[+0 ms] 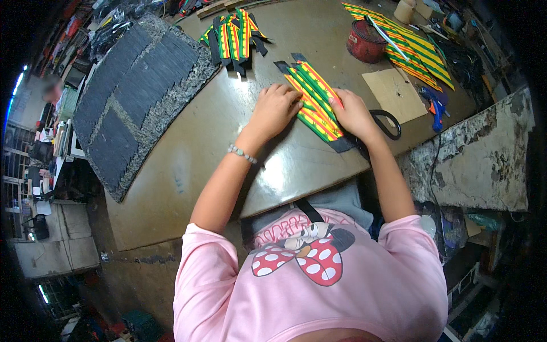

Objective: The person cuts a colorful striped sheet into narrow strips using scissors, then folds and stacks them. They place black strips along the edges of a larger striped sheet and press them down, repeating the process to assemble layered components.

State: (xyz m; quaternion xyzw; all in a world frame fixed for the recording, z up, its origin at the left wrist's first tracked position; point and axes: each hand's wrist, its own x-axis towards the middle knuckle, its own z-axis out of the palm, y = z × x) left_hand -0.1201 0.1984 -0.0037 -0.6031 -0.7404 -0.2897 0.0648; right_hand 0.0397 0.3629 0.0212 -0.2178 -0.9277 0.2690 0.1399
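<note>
The brown worktable (188, 159) fills most of the view, its surface glossy and curved by the lens. On its left part lies a large dark slab (137, 97) with a rough speckled rim and ribbed black panels on top. At the right, beyond the table edge, sits a worn stone-like block (473, 165).

At the far right of the table a long sheet of green, yellow and red striped fabric (421, 51) lies flat, with a red tin (364, 41) resting on its near end and a white stick across the tin. A small stack of the same striped strips with black backing (235, 40) sits at the far middle. Nearer to me, a square of brown card (394, 91) lies to the right, and black scissors (386, 122) lie just beside my right wrist.

The striped strip piece (314, 101) lies directly in front of me, at the table's middle, running diagonally, black edging showing at both ends.

My left hand (273, 111) rests flat on the table with fingers together, the fingertips touching the strip piece's left edge. My right hand (353, 113) presses palm-down on its right side, fingers close together and laid over the stripes. Neither hand is clamped around anything. A beaded bracelet (242, 153) circles my left wrist.
</note>
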